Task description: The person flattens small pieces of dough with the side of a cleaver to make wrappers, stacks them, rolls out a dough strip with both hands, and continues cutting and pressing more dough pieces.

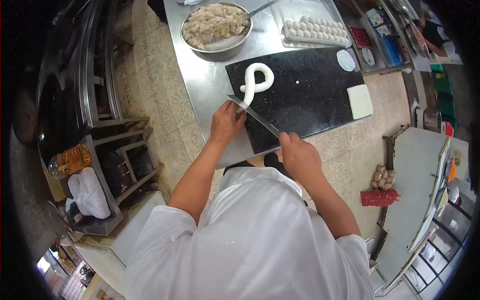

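A long white dough rope (pixel 249 89) lies in a loop on the black board (pixel 305 100), its near end running toward me. My left hand (pixel 227 121) is closed around that near end, which the fingers partly hide. Held in my right hand (pixel 300 155) is a knife (pixel 260 119) with a long, straight blade. The blade slants up and left, and its far part crosses the dough beside my left fingertips. Whether the edge has gone into the dough I cannot tell.
A metal bowl (pixel 214 50) of chunky pale filling stands at the table's far left. Rows of small white dough balls (pixel 315 30) sit in a tray at the far right. A flat white round (pixel 345 60) and a folded white cloth (pixel 360 101) lie along the board's right side.
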Motion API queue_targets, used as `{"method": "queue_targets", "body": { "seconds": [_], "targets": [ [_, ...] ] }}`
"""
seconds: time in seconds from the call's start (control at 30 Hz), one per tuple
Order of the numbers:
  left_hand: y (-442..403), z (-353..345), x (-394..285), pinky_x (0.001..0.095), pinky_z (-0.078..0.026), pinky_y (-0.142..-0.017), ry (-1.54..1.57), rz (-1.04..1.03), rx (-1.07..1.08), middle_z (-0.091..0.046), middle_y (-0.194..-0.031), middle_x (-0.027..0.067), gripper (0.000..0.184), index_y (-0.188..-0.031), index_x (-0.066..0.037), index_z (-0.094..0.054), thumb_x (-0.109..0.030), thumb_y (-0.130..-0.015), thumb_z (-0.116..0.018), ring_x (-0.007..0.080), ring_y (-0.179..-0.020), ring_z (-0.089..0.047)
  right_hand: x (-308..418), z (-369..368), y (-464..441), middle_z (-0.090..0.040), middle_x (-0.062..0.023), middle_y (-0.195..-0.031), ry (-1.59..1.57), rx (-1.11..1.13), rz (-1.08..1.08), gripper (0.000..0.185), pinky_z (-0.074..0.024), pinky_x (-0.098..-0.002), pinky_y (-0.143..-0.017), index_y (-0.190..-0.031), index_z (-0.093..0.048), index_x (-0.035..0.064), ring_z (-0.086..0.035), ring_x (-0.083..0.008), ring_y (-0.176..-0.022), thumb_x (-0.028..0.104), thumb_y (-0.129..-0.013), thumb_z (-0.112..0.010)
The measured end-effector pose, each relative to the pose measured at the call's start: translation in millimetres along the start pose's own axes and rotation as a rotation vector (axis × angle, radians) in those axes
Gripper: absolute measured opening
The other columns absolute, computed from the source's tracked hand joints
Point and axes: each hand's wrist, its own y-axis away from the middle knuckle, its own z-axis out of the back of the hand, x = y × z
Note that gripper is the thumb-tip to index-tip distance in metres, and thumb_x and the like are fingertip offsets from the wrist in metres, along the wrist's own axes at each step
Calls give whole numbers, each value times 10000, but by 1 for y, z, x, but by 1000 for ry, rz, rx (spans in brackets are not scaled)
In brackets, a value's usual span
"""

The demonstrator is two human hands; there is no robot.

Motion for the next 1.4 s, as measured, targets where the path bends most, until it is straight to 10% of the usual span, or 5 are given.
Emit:
{"method": "queue_targets", "body": {
  "seconds": [0.43, 0.57, 0.8, 1.0, 1.4],
  "targets": [
    [6, -1, -44, 486, -494, -715, -271, -252, 392, -599, -715, 137, 335, -749, -46, -668, -320, -941, -678, 375, -765, -602, -92, -62, 109, -705, -244, -915, -515, -64, -312, 189, -534, -507, -754, -1047, -631, 2, -697, -429, -884, 174, -970, -618],
    [2, -55, -82, 620, -356, -1120, -550, -735, 393, -562, -1422, 174, 497, -1325, -114, -650, -472, -984, -599, 401, -1395, -448, -126, -49, 161, -714, -195, -849, -797, -319, -473, 228, -534, -385, -664, -1004, -668, -14, -706, -287, -723, 213, -991, -645],
    [-54, -125, -119, 690, -108, -1214, -515, -676, 671, -274, -1678, 130, 670, -1584, -292, -406, -620, -1002, -461, 415, -1553, -197, -227, -25, 68, -619, -48, -743, -1078, -965, -528, 341, -476, -304, -585, -963, -620, 1, -588, -122, -613, 327, -1050, -576],
    [-64, -136, -124, 583, -113, -1261, -516, -645, 681, -251, -1694, 111, 697, -1598, -279, -380, -613, -998, -496, 365, -1568, -195, -256, -45, 4, -572, -41, -702, -1683, -623, -846, 230, -484, -326, -506, -1043, -533, 71, -534, -149, -515, 300, -1065, -534],
    [-70, -128, -116, 618, -176, -1228, -356, -883, 824, -408, -1622, 91, 684, -1512, -253, -519, -630, -941, -557, 339, -1532, -300, -160, -87, 26, -742, -221, -946, -946, 264, -382, 425, -533, -488, -845, -1093, -706, -17, -712, -402, -914, 387, -965, -672]
  ]
}}
